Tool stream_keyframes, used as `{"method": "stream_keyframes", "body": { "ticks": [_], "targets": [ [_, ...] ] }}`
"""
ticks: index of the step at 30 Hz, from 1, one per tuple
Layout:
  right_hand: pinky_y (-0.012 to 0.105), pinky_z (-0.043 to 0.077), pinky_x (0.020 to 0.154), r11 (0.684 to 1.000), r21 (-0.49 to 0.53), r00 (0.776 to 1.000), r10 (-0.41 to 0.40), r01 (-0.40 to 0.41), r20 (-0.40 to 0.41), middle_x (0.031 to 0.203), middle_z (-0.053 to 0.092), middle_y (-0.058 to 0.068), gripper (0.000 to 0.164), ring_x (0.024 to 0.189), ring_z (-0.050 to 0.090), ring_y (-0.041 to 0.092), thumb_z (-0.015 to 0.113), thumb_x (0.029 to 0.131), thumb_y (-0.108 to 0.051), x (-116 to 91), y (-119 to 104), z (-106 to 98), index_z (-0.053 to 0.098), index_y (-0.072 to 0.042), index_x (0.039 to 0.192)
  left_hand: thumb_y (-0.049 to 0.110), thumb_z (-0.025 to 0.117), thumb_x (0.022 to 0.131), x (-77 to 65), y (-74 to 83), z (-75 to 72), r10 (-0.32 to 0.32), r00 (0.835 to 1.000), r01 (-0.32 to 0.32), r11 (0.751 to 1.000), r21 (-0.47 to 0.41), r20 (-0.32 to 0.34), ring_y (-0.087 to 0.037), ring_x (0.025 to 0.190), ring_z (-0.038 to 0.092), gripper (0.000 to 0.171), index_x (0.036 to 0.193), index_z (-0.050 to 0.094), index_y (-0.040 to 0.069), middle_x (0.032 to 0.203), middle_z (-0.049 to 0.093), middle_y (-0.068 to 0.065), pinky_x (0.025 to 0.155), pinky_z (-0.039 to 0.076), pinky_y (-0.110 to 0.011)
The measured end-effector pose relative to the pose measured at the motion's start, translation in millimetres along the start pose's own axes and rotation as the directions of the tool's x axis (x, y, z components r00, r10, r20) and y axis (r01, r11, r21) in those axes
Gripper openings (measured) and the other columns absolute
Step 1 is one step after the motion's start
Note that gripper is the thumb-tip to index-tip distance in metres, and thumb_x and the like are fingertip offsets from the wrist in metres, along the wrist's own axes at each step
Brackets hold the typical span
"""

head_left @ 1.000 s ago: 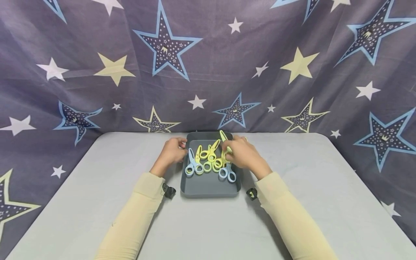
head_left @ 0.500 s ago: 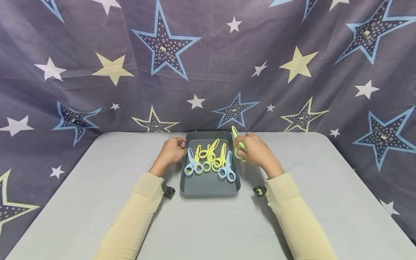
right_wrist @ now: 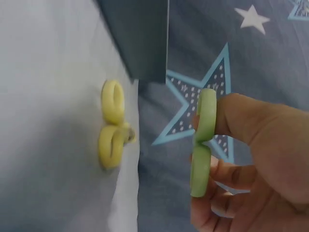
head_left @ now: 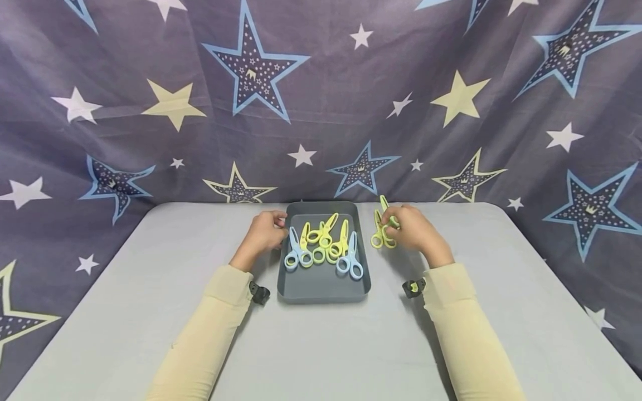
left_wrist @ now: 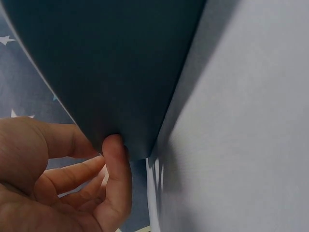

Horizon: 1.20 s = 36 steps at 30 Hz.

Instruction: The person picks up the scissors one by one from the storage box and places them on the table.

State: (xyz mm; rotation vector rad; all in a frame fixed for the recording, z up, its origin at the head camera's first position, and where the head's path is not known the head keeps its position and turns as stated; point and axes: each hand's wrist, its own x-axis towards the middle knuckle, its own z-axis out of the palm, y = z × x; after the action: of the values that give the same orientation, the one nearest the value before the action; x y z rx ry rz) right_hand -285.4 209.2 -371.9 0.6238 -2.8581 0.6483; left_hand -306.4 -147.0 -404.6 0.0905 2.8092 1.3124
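Note:
On the tray's left side, my left hand (head_left: pixel 263 233) pinches the rim of the grey tray (head_left: pixel 323 285); in the left wrist view its thumb (left_wrist: pixel 116 159) presses the outer wall. Right of the tray, my right hand (head_left: pixel 412 229) holds light green scissors (right_wrist: pixel 206 116) by the finger loops, blades pointing away, above the table. Below and left of them, yellow scissors (head_left: pixel 378 220) lie on the table. Inside the tray are two blue scissors, one at the left (head_left: pixel 299 252) and one at the right (head_left: pixel 353 245), with several yellow and green scissors (head_left: pixel 344 236) between them.
The table (head_left: pixel 321 351) has a pale cloth. Behind it hangs a dark curtain (head_left: pixel 321 100) printed with stars, close to the tray's far edge. A black wrist camera (head_left: pixel 259 293) shows by the left cuff, another (head_left: pixel 413 288) by the right.
My right hand has carried the green scissors out of the tray, over its right wall, to beside the yellow scissors, which now show on the table. The left hand stays on the rim.

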Motion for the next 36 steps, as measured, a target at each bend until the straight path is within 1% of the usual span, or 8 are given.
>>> {"method": "stream_keyframes", "body": {
  "ticks": [4,6,9,11,16,22,28,36],
  "targets": [
    [0.049,0.051,0.084,0.999,0.015,0.999,0.031,-0.031,0.009,0.080,0.065,0.006,0.010,0.089,0.057,0.031,0.068,0.084,-0.004,-1.7,11.1,0.5,0.071,-0.007,0.093,-0.003,0.063,0.085,0.8,0.0,0.2,0.005,1.000,-0.005,1.000,0.001,-0.003,-0.025,0.079,0.070,0.056,0.141,0.057,-0.004,0.114,0.063,-0.020,0.059,0.064,-0.026],
    [0.046,0.049,0.079,0.999,0.018,0.999,0.041,-0.041,0.017,0.075,0.061,0.004,0.010,0.084,0.055,0.028,0.067,0.083,-0.003,-2.6,16.1,1.4,0.071,-0.007,0.092,-0.003,0.064,0.085,0.9,-0.5,0.3,0.004,1.000,-0.004,1.000,0.003,-0.002,-0.024,0.078,0.070,0.056,0.140,0.057,-0.004,0.114,0.064,-0.020,0.059,0.064,-0.026],
    [0.044,0.047,0.077,0.998,0.014,0.998,0.057,-0.058,0.035,0.070,0.055,0.002,0.010,0.081,0.053,0.027,0.067,0.083,-0.004,-3.5,21.6,2.7,0.070,-0.007,0.092,-0.003,0.063,0.085,1.1,-1.5,-0.6,0.008,1.000,-0.008,1.000,0.004,-0.002,-0.024,0.078,0.070,0.056,0.140,0.057,-0.004,0.115,0.064,-0.021,0.059,0.064,-0.026],
    [0.047,0.048,0.081,0.997,0.010,0.996,0.072,-0.073,0.048,0.069,0.054,0.003,0.011,0.084,0.054,0.028,0.067,0.083,-0.004,-4.1,25.6,3.9,0.070,-0.007,0.093,-0.003,0.063,0.085,0.9,-1.6,-1.2,0.013,1.000,-0.013,1.000,-0.001,-0.006,-0.024,0.078,0.070,0.056,0.140,0.057,-0.004,0.115,0.064,-0.021,0.059,0.064,-0.027],
    [0.058,0.048,0.100,0.993,0.002,0.990,0.120,-0.121,0.068,0.076,0.062,0.004,0.011,0.100,0.058,0.036,0.068,0.083,-0.004,-6.0,36.5,8.6,0.070,-0.006,0.094,-0.004,0.063,0.084,1.1,-0.6,-1.4,0.023,1.000,-0.023,1.000,-0.009,-0.011,-0.025,0.077,0.070,0.055,0.140,0.057,-0.005,0.115,0.064,-0.022,0.059,0.065,-0.027],
    [0.058,0.048,0.099,0.986,0.002,0.982,0.164,-0.165,0.092,0.076,0.063,0.005,0.013,0.101,0.057,0.036,0.068,0.084,-0.005,-8.1,41.4,13.5,0.070,-0.006,0.097,-0.004,0.062,0.085,2.6,-3.0,0.1,0.024,1.000,-0.024,1.000,-0.004,-0.001,-0.024,0.075,0.071,0.056,0.140,0.056,-0.006,0.118,0.064,-0.024,0.059,0.065,-0.027],
    [0.063,0.044,0.104,0.987,-0.022,0.984,0.159,-0.158,0.076,0.085,0.068,0.009,0.012,0.108,0.058,0.041,0.067,0.083,-0.002,-9.2,43.8,16.7,0.070,-0.006,0.095,-0.004,0.062,0.084,3.1,-3.8,1.1,0.027,1.000,-0.027,1.000,-0.006,-0.005,-0.023,0.074,0.070,0.056,0.140,0.057,-0.005,0.117,0.064,-0.023,0.058,0.065,-0.027],
    [0.065,0.040,0.109,0.988,-0.032,0.986,0.151,-0.149,0.069,0.086,0.071,0.010,0.012,0.111,0.058,0.044,0.067,0.084,-0.002,-7.6,48.0,22.8,0.070,-0.007,0.094,-0.004,0.062,0.084,2.9,-3.9,1.1,0.026,1.000,-0.026,1.000,-0.009,-0.008,-0.021,0.072,0.068,0.056,0.140,0.057,-0.005,0.117,0.064,-0.024,0.058,0.064,-0.027]
  ]
}}
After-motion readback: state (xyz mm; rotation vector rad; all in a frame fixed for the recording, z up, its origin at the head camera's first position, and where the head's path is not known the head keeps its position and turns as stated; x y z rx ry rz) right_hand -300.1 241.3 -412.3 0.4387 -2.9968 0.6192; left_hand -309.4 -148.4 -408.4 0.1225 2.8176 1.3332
